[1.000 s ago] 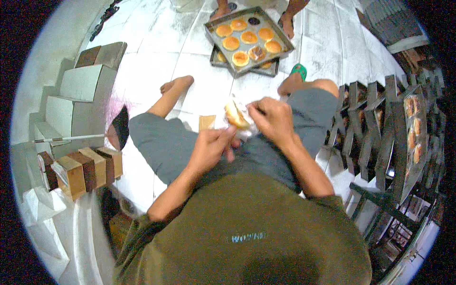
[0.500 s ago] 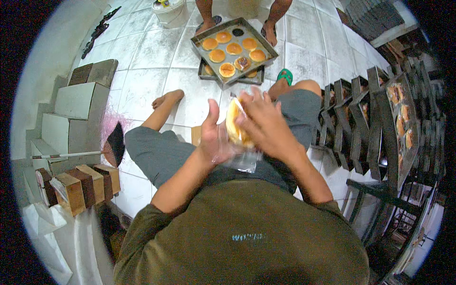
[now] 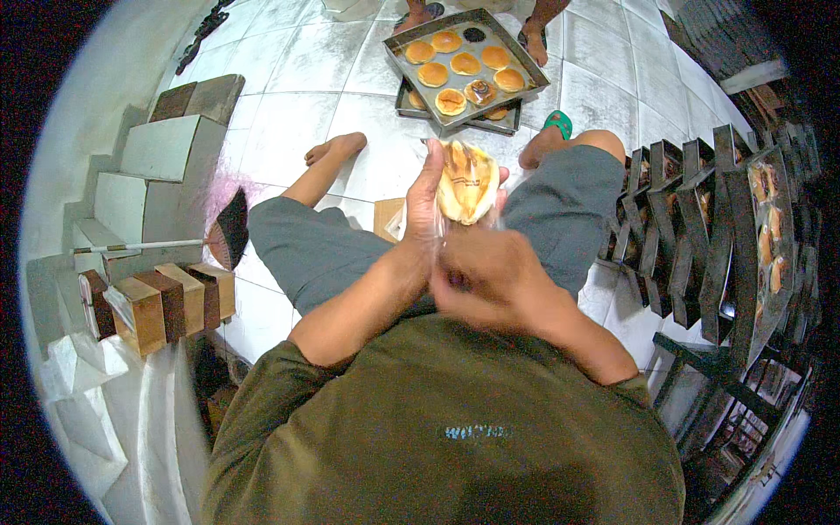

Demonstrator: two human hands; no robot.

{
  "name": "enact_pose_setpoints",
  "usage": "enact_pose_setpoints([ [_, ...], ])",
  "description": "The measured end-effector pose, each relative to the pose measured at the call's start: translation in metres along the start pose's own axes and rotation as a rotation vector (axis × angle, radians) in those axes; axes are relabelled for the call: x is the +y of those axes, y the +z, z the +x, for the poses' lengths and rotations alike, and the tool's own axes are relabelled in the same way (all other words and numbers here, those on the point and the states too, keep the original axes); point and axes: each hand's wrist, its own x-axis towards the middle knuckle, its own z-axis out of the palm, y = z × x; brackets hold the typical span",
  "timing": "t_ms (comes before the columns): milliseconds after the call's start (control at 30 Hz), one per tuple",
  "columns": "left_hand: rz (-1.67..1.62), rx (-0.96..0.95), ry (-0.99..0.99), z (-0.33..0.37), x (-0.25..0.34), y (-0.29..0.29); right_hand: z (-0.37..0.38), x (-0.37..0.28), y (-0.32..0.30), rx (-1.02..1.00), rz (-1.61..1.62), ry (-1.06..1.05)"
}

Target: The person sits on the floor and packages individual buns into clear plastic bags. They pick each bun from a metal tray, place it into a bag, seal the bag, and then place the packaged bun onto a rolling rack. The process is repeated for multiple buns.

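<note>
In front of my lap a golden round bun with brown streaks sits inside a clear plastic bag. My left hand is closed round the bagged bun, its thumb along the left side and fingertips showing at the right. Right below the bun, my right hand is curled over the near end of the bag. Motion smears its fingers, and most of the gathered plastic is hidden beneath them. Beyond my hands, a square metal tray holds several golden buns and rests on a second tray.
Metal trays stand tilted in a row on the right, with wrapped buns in one. Cardboard boxes and wooden-looking blocks line the left, near a hand broom. Another person's feet are behind the trays.
The bagged bun has turned to face up in my left hand. My right hand has moved from the bun's side down to the bag's near end. The view has shifted slightly.
</note>
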Motion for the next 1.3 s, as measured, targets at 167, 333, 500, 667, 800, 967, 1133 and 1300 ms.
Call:
enact_pose_setpoints([
  [167, -0.076, -0.007, -0.087, -0.018, -0.002, 0.044, -0.035, 0.000, -0.071, 0.138, 0.320, -0.113],
  [333, 0.052, -0.081, -0.413, -0.052, -0.047, 0.072, -0.080, 0.034, -0.080, 0.381, -0.080, 0.049],
  [500, 0.941, 0.330, -0.196, 0.013, -0.040, -0.003, -0.132, 0.103, -0.045, 0.393, 0.591, 0.731],
  [667, 1.132, 0.426, -0.090, 0.059, -0.043, -0.039, -0.131, 0.149, -0.042, 0.839, 0.371, 0.878],
  [800, 1.274, 0.148, 0.024, 0.075, -0.056, -0.006, -0.119, 0.167, -0.049, 0.621, 0.585, 0.630],
  [967, 1.263, 0.308, 0.122, 0.059, -0.036, 0.006, -0.122, 0.182, -0.026, 0.802, 1.149, 0.549],
  [1133, 1.021, 0.438, 0.031, 0.070, -0.022, 0.022, -0.107, 0.159, -0.047, 0.944, 1.258, 0.704],
  [1300, 1.249, 0.032, 0.234, 0.053, -0.006, 0.054, -0.132, 0.114, -0.075, 0.909, 0.745, 0.473],
])
